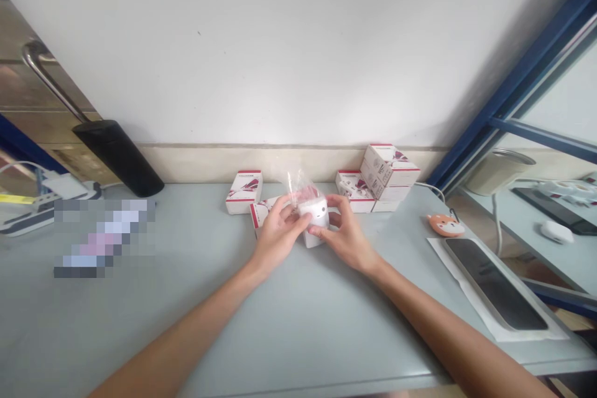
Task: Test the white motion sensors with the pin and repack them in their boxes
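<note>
Both my hands meet at the middle of the grey table (298,323), holding a small white cup-shaped item (314,214) with a clear plastic bag (298,185) of pink contents rising from it. My left hand (280,235) grips its left side and my right hand (342,233) wraps its right side. Just behind my left hand stands a white and red product box (260,212), partly hidden. Further back lie more such boxes (244,191), (354,189), with a stack (389,171) at right.
A black cylindrical object (119,158) lies at the back left near a power strip (41,211), beside a pixelated patch (105,237). At right are an orange fox-shaped pouch (445,225) and a dark-screened device on white paper (494,286). A blue window frame (513,81) stands beyond.
</note>
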`<state>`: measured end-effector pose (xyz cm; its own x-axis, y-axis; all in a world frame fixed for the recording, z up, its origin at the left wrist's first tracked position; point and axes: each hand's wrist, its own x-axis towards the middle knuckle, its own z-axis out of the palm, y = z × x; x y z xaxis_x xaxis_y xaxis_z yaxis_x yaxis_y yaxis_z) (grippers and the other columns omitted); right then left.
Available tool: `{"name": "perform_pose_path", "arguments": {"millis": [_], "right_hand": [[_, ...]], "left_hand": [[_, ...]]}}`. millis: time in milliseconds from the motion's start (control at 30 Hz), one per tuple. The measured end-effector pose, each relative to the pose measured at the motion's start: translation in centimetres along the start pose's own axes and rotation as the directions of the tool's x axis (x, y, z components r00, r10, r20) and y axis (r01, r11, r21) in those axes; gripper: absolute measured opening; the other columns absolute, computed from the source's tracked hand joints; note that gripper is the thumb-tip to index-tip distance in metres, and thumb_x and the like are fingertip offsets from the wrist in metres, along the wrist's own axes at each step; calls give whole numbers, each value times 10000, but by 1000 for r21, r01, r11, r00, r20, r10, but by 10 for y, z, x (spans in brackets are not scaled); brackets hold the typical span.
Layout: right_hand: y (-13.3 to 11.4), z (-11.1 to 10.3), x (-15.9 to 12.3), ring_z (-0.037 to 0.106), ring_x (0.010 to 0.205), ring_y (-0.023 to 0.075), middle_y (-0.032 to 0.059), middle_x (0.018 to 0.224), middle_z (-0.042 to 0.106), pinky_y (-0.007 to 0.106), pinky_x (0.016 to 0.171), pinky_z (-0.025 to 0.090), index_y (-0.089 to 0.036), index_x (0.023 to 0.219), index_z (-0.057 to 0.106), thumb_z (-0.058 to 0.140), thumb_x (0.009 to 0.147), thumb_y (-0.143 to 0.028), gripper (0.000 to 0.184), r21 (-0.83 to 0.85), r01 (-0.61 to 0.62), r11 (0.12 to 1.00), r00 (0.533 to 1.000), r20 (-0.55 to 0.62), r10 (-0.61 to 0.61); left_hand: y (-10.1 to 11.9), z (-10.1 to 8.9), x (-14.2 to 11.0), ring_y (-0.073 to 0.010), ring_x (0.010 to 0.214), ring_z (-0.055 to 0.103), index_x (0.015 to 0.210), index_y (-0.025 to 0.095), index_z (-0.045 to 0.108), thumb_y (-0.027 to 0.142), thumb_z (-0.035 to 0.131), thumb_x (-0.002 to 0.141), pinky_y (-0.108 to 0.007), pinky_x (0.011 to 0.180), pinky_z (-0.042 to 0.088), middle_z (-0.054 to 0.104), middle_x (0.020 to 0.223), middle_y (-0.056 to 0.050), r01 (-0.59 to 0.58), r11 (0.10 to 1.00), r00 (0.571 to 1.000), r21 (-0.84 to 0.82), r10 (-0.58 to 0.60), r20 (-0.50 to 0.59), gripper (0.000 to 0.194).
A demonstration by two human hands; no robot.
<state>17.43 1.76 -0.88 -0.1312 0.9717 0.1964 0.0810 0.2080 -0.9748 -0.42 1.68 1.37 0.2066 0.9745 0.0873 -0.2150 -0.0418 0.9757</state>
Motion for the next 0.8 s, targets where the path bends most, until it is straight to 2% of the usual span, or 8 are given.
{"name": "perform_pose_path", "arguments": {"millis": [67,167,300,400,467,600,700,800], "right_hand": [[-1,0,-1,698,996,245,73,1211,660,376,773,574,-277,1154,428,865,772,-533,634,33,-51,998,999,12,51],[1,-1,-2,705,935,237,35,1039,711,359,752,548,-282,1070,390,846,803,-531,584,79,-58,995,998,36,56],[4,-11,3,680,931,203,17,1081,679,347,787,546,-297,1079,405,765,881,-576,497,197,-66,978,993,114,44],[0,-25,10,675,1008,202,22,1181,664,390,937,545,-330,1215,463,683,941,-601,444,283,-66,957,991,128,31],[-8,-36,13,674,1067,228,40,1210,684,424,1011,524,-326,1271,525,685,950,-569,433,223,-58,973,979,201,12],[-21,-53,15,680,1108,270,71,1171,737,464,1050,511,-252,1174,682,692,952,-532,358,-18,4,1000,925,380,3],[-22,-60,16,688,1106,280,73,1139,751,485,1050,514,-234,1136,725,693,945,-513,341,-194,39,980,929,369,36],[-20,-63,15,682,1088,283,70,1117,752,495,1028,523,-239,1082,754,703,929,-486,295,-318,84,945,935,352,36]], "left_hand": [[1,1,0,-258,1255,671,1278,235,563,388,764,911,-354,993,550,710,1343,-98,-16,1000,1000,20,16,-11,445],[-1,2,0,-273,1280,661,1268,225,559,383,783,891,-364,1010,549,703,1350,-111,-20,999,1000,28,20,-8,466],[-6,-1,1,-295,1298,658,1306,221,562,372,793,881,-414,1078,526,689,1382,-131,-48,996,999,78,46,24,507],[-11,-3,1,-311,1353,622,1346,231,565,361,794,880,-447,1140,490,643,1463,-139,-122,983,991,139,112,77,535],[-16,-5,1,-315,1383,599,1381,235,559,354,781,893,-455,1164,473,605,1516,-140,-155,974,982,163,134,132,549],[-22,-9,2,-308,1383,599,1404,206,564,342,745,923,-454,1186,458,612,1506,-152,-170,960,970,224,124,208,532],[-19,-12,2,-314,1378,603,1386,201,590,338,759,914,-462,1181,463,643,1468,-149,-154,952,962,263,83,262,519],[-14,-12,2,-312,1373,607,1363,222,619,368,758,920,-452,1171,469,663,1445,-130,-132,958,968,253,71,239,486]]}}
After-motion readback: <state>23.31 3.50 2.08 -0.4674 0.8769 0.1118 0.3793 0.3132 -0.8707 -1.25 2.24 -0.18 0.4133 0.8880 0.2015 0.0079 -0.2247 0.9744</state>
